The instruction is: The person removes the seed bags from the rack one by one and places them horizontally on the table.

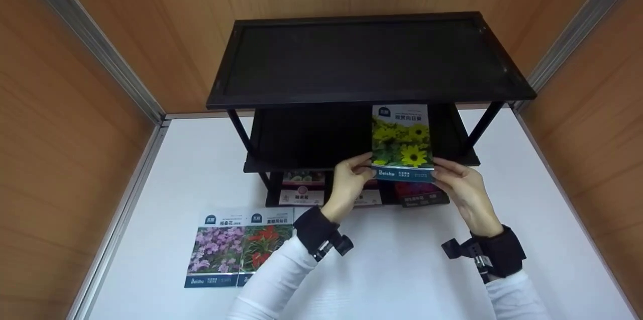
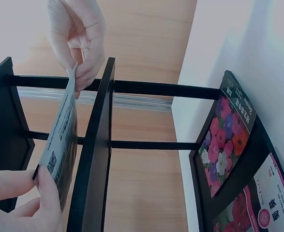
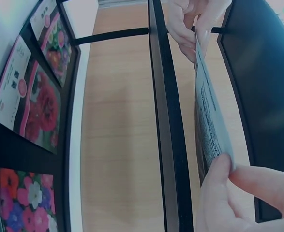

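Note:
A seed packet point(image 1: 402, 144) with yellow flowers and a blue bottom band is held level between both hands, at the right part of the rack's middle shelf point(image 1: 311, 139). The left hand point(image 1: 349, 182) pinches its left near corner between thumb and fingers. At the opposite side, the right hand point(image 1: 464, 194) pinches the right near corner. Both wrist views show the packet edge-on, between the middle shelf point(image 2: 91, 164) and the top shelf point(image 3: 262, 87). Its printed back point(image 3: 212, 116) shows there, with thumbs on the edges.
Below, the bottom shelf holds several packets: pink-banded ones point(image 1: 301, 197) and a dark-banded one point(image 1: 422, 194). Two blue-banded packets, purple-flowered point(image 1: 216, 254) and red-flowered point(image 1: 263, 244), lie on the white table point(image 1: 171, 184) at left. Wooden walls point(image 1: 150, 8) and rack posts point(image 1: 485, 126) stand around.

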Demonstrator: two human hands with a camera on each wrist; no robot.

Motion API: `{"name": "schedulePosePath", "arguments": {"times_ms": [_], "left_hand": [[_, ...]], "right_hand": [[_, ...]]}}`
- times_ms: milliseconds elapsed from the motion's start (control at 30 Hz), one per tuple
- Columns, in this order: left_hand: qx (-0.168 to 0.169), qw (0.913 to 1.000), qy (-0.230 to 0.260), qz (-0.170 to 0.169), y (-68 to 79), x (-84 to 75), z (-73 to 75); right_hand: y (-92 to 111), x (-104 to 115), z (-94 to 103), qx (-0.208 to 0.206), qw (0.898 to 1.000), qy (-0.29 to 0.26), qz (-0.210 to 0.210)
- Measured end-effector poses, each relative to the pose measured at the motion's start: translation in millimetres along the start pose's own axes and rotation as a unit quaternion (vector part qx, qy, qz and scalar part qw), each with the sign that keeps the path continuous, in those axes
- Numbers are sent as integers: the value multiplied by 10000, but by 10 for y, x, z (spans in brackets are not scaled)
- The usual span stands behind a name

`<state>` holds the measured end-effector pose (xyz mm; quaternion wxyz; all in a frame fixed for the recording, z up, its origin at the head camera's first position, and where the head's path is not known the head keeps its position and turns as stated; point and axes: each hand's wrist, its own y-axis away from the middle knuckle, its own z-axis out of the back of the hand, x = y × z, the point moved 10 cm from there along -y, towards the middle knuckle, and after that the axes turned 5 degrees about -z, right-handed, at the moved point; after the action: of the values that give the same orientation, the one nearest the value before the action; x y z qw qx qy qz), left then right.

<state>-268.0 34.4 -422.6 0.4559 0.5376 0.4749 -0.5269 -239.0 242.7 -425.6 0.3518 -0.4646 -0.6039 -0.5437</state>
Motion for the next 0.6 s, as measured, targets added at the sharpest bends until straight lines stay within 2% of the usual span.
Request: {"name": "schedulePosePath", "arguments": {"times_ms": [133, 267, 367, 600], "left_hand": [[9, 10000, 79, 1, 98, -89, 25], [-12, 10000, -2, -50, 138, -91, 63], [-48, 9999, 0, -125, 128, 1, 89], [-155, 9998, 115, -106, 228, 43, 143]], "right_hand": [[36, -22, -16, -14, 10000, -59, -21], [69, -47, -31, -71, 9999, -126, -73], [82, -76, -37, -132, 9998, -141, -85], [137, -150, -72, -181, 9998, -19, -119]]}}
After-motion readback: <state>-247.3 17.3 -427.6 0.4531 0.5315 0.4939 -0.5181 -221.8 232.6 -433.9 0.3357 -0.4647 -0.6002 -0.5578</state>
